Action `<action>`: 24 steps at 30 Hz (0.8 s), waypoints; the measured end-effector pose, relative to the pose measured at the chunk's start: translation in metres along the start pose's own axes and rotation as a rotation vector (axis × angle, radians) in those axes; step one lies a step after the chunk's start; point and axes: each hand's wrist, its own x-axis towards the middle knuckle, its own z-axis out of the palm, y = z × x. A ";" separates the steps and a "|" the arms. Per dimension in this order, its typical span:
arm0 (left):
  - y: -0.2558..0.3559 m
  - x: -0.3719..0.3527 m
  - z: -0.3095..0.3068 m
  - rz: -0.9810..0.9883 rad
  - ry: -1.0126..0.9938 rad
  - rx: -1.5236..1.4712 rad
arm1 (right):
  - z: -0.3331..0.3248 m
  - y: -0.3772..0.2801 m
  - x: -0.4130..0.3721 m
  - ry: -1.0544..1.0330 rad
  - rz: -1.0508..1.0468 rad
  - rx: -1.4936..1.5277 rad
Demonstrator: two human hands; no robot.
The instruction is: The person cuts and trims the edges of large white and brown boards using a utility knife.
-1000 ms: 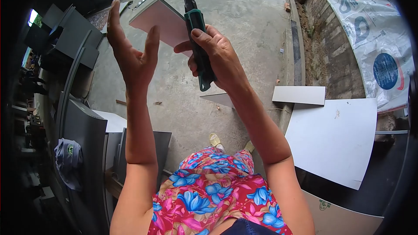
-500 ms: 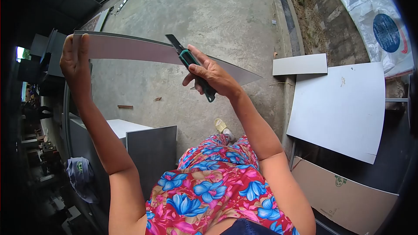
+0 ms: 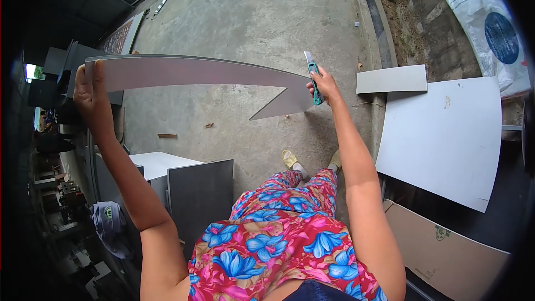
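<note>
My left hand [image 3: 92, 92] pinches the left end of a long, thin grey-pink panel strip [image 3: 184, 72], thumb on the near face. The strip stretches across in front of me, above the floor. At its right end, a pointed section [image 3: 284, 100] angles back toward the lower left. My right hand [image 3: 325, 85] is closed around a green-and-black utility knife [image 3: 315, 83], its blade out and pointing up. That hand is right at the strip's right end; whether its fingers also grip the strip is hidden.
Below my left arm stands a dark grey panel [image 3: 200, 189] beside a white one [image 3: 167, 163]. To the right lie a large white sheet [image 3: 443, 139], a small white board [image 3: 392, 80] and a brown cardboard-like sheet [image 3: 446, 245]. A small wood stick [image 3: 167, 136] lies on the concrete floor.
My right hand has moved right with the knife, from over the strip's middle to its right end. The strip's right part now shows as an angled, pointed section. My left hand is slightly lower.
</note>
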 end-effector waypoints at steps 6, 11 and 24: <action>0.021 0.012 0.019 0.018 0.007 0.020 | 0.082 -0.160 -0.114 -0.701 -0.495 0.245; 0.026 0.014 0.023 0.004 0.005 0.050 | 0.094 -0.141 -0.113 -0.888 -0.322 0.325; -0.008 0.042 0.056 -0.035 0.258 0.124 | -0.020 0.055 -0.018 0.048 0.156 0.106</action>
